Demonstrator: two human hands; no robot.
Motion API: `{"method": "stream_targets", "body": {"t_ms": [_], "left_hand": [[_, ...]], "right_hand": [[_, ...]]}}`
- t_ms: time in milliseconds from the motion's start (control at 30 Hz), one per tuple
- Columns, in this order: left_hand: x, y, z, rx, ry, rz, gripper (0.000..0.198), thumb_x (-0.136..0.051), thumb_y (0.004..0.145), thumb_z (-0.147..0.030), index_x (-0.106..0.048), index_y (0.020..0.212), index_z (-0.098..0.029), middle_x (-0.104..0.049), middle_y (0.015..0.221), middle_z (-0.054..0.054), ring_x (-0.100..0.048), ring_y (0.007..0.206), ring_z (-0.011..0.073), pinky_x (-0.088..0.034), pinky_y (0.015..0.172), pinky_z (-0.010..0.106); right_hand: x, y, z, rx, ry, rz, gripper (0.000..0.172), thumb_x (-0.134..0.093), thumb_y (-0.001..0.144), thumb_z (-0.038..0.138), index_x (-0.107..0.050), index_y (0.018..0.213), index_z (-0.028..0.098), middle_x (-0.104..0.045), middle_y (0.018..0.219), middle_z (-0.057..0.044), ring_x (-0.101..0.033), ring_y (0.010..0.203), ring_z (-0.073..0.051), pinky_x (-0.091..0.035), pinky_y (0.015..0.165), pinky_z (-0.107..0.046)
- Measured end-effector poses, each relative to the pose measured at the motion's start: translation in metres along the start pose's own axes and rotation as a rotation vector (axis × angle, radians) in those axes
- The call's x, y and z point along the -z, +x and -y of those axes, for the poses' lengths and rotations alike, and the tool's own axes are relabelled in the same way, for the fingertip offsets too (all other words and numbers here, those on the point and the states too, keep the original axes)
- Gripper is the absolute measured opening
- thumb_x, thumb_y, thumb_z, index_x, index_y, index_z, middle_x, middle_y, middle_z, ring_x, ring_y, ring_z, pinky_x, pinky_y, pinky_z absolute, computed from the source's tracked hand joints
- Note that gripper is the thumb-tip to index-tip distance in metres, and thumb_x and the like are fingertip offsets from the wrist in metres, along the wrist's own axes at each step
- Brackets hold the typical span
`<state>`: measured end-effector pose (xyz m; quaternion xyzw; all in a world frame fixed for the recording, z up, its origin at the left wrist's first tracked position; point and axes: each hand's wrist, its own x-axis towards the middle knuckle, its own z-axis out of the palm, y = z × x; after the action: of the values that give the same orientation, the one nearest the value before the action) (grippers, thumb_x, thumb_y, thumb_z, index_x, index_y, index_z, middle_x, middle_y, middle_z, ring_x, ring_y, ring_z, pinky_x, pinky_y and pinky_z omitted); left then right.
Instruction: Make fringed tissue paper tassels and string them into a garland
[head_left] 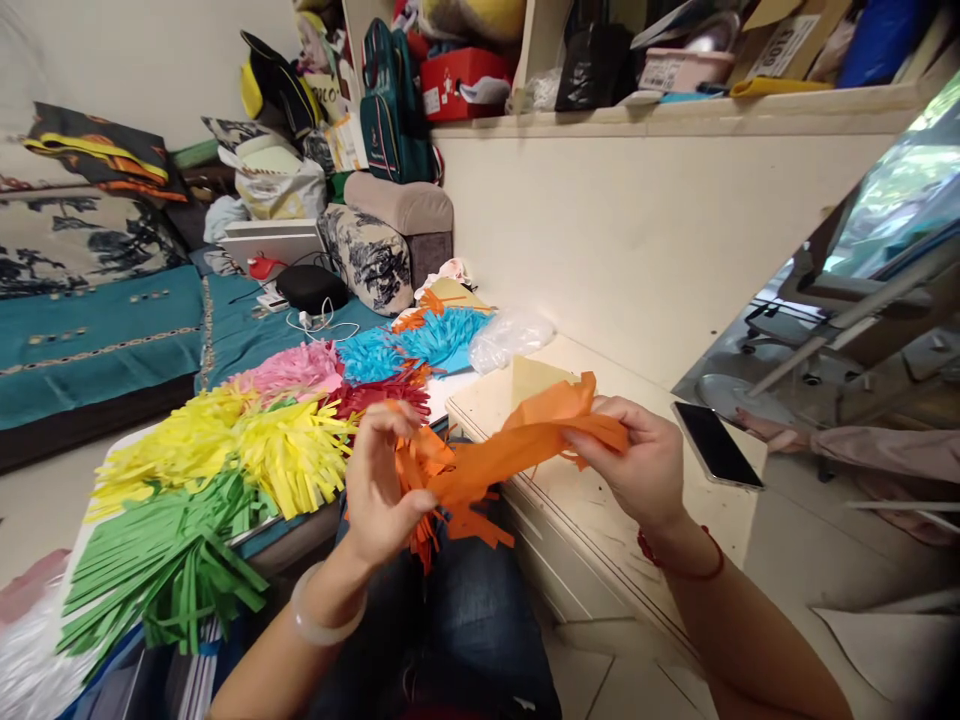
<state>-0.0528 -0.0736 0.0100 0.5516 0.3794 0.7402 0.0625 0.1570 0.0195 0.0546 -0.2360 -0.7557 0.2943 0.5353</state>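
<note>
Beyond the near left edge of the table [577, 510], we see the orange paper [510, 450] held up in the air, its long axis running from left and near to right and slightly far. Our right hand [641, 460] pinches its right end between thumb and fingers, left of the phone [718, 443]. Our left hand [371, 500] is nearer the fringed end, which lies just right of it, thumb and fingers parted wide around that end, though we cannot tell whether the thumb touches the paper.
</note>
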Motion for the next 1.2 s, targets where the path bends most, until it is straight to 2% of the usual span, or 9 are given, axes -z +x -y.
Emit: {"method": "stream_targets", "body": {"t_ms": [200, 333, 467, 533, 600, 667, 833, 1067, 1200], "left_hand": [[0.001, 0.059, -0.033, 0.076, 0.258, 0.731, 0.055, -0.077, 0.068, -0.048, -0.056, 0.111, -0.023, -0.051, 0.133, 0.013, -0.042, 0.13, 0.0321, -0.034, 0.106, 0.044], [-0.008, 0.072, -0.029, 0.124, 0.019, 0.574, 0.04, -0.061, 0.08, -0.056, -0.057, 0.094, -0.019, -0.058, 0.125, 0.014, -0.044, 0.13, 0.0316, -0.034, 0.106, 0.045], [-0.013, 0.069, -0.009, 0.356, -0.239, 0.959, 0.042, -0.053, 0.085, -0.058, -0.06, 0.084, -0.016, -0.066, 0.111, 0.014, -0.061, 0.106, 0.0265, -0.047, 0.089, 0.04], [-0.008, 0.072, 0.002, 0.357, -0.156, 0.752, 0.034, -0.059, 0.084, -0.051, -0.06, 0.082, -0.017, -0.066, 0.11, 0.012, -0.061, 0.104, 0.0236, -0.047, 0.09, 0.037], [-0.002, 0.075, 0.01, 0.251, -0.022, 0.319, 0.027, -0.065, 0.082, -0.044, -0.056, 0.079, -0.018, -0.065, 0.111, 0.01, -0.058, 0.109, 0.0214, -0.044, 0.094, 0.036], [0.0, 0.072, 0.014, 0.221, -0.045, 0.221, 0.028, -0.067, 0.08, -0.042, -0.053, 0.08, -0.019, -0.063, 0.11, 0.01, -0.056, 0.11, 0.0207, -0.043, 0.095, 0.035], [-0.024, 0.044, 0.0, 0.63, -0.569, 0.86, 0.042, -0.075, 0.075, -0.034, -0.041, 0.097, -0.022, -0.061, 0.089, 0.003, -0.061, 0.084, 0.0137, -0.047, 0.074, 0.026], [-0.035, 0.046, -0.011, 0.576, -0.432, 0.898, 0.012, -0.063, 0.084, -0.024, -0.056, 0.084, -0.014, -0.053, 0.074, -0.001, -0.045, 0.061, 0.0063, -0.036, 0.056, 0.018], [-0.03, 0.055, -0.015, 0.465, -0.257, 1.071, 0.013, -0.059, 0.085, -0.023, -0.065, 0.089, -0.012, -0.06, 0.082, 0.004, -0.052, 0.069, 0.0108, -0.041, 0.063, 0.023]], "right_hand": [[0.018, 0.001, 0.006, 0.168, 0.08, 0.177, 0.02, -0.076, 0.072, 0.022, -0.059, 0.062, 0.02, -0.06, 0.06, 0.001, -0.053, 0.054, -0.011, -0.041, 0.049, -0.025], [0.028, 0.0, 0.009, 0.143, 0.222, 0.246, 0.017, -0.077, 0.073, 0.033, -0.065, 0.068, 0.022, -0.065, 0.065, -0.003, -0.058, 0.057, -0.015, -0.045, 0.05, -0.028], [0.032, 0.002, 0.009, 0.083, 0.285, 0.313, 0.019, -0.076, 0.075, 0.034, -0.065, 0.066, 0.021, -0.064, 0.064, -0.002, -0.058, 0.057, -0.014, -0.046, 0.052, -0.028], [0.033, 0.004, 0.008, 0.051, 0.286, 0.308, 0.022, -0.077, 0.073, 0.035, -0.064, 0.063, 0.02, -0.063, 0.063, -0.002, -0.057, 0.057, -0.013, -0.045, 0.053, -0.027], [0.034, 0.005, 0.006, 0.024, 0.311, 0.302, 0.025, -0.079, 0.071, 0.036, -0.062, 0.063, 0.019, -0.063, 0.063, -0.002, -0.057, 0.057, -0.013, -0.045, 0.052, -0.027], [0.032, 0.005, 0.004, 0.013, 0.325, 0.309, 0.025, -0.079, 0.071, 0.036, -0.062, 0.062, 0.019, -0.062, 0.063, -0.002, -0.056, 0.056, -0.013, -0.045, 0.051, -0.027], [0.027, 0.006, 0.003, 0.072, 0.228, 0.311, 0.021, -0.075, 0.075, 0.029, -0.061, 0.064, 0.019, -0.059, 0.06, 0.001, -0.055, 0.056, -0.012, -0.045, 0.054, -0.026], [0.041, 0.008, 0.02, 0.273, -0.306, 0.345, 0.029, -0.073, 0.075, 0.021, -0.065, 0.103, 0.023, -0.061, 0.101, -0.007, -0.058, 0.097, -0.02, -0.048, 0.084, -0.034], [0.039, 0.007, 0.022, 0.449, -0.291, 0.545, 0.007, -0.065, 0.085, 0.022, -0.07, 0.088, 0.025, -0.064, 0.096, -0.005, -0.059, 0.094, -0.018, -0.045, 0.086, -0.036]]}}
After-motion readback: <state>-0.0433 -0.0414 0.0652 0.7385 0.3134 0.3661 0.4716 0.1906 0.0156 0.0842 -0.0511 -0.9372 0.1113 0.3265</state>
